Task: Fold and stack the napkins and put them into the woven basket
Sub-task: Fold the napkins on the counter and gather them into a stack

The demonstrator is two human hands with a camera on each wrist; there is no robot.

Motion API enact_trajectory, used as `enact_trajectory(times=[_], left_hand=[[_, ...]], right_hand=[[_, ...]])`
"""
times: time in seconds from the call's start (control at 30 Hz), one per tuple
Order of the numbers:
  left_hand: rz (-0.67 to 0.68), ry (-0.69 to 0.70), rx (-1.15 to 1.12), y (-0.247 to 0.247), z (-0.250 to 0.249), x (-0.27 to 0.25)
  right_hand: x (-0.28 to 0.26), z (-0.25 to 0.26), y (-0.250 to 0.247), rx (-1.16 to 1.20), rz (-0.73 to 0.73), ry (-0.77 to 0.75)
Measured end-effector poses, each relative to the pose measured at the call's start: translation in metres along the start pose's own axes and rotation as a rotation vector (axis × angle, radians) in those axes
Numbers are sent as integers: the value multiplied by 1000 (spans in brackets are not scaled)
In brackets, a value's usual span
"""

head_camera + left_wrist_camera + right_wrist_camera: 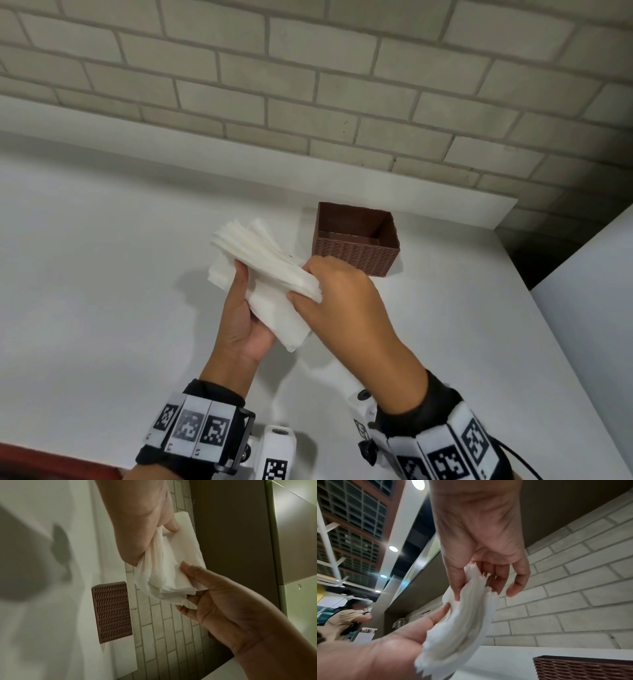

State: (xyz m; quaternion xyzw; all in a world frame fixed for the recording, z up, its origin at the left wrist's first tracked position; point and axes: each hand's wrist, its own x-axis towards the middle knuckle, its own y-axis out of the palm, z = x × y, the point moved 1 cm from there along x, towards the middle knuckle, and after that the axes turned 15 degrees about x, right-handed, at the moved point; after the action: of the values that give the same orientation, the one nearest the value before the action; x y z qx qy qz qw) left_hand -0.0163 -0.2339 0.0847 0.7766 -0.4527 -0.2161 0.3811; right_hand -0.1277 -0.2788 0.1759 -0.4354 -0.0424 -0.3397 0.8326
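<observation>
Napkins [263, 270] held above the table, just in front of the woven basket [356, 250] — left hand [245, 315] cups them underneath, right hand [337, 294] pinches one edge. Soft, light, splaying stack — best gripped across its full thickness.

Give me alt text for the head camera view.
Both hands hold a stack of white napkins above a white table: left hand underneath, right hand pinching one end. An empty brown woven basket stands just behind.
</observation>
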Motion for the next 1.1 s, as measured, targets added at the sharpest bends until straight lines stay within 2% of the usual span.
enact_trajectory(times=[0.13, 0.3, 0.4, 0.47, 0.5, 0.6, 0.7, 0.77, 0.87, 0.97, 1.03, 1.1], left_hand=[[-15, -8, -29, 1, 0, -1], [-113, -45, 2, 2, -1, -2], [-139, -75, -11, 1, -1, -4], [-148, -77, -28, 1, -1, -6], [-146, -67, -30, 3, -2, -7], [-133, -25, 0, 6, -3, -9], [-146, -15, 9, 7, -4, -11], [-135, -24, -15, 6, -3, -10], [-94, -21, -60, 6, -4, -9], [-125, -48, -40, 6, -4, -10], [-181, -69, -6, 6, -3, -9], [-229, -68, 14, 7, -2, -7]], right_hand=[[-8, 1, 11, -183, -136, -106], [-18, 1, 21, -315, -164, -119], [-22, -1, 26, -313, -180, -195], [-20, -2, 26, -194, -139, -220], [-17, -1, 24, -76, -112, -178], [-1, 2, 15, 205, -56, 76], [9, 2, 5, 481, -110, 261], [11, 0, 3, 572, -139, 351], [6, -9, 9, 561, -108, 448], [3, -15, 10, 568, -86, 506], [2, -19, 10, 503, -54, 504], [1, -22, 12, 341, 6, 457]])
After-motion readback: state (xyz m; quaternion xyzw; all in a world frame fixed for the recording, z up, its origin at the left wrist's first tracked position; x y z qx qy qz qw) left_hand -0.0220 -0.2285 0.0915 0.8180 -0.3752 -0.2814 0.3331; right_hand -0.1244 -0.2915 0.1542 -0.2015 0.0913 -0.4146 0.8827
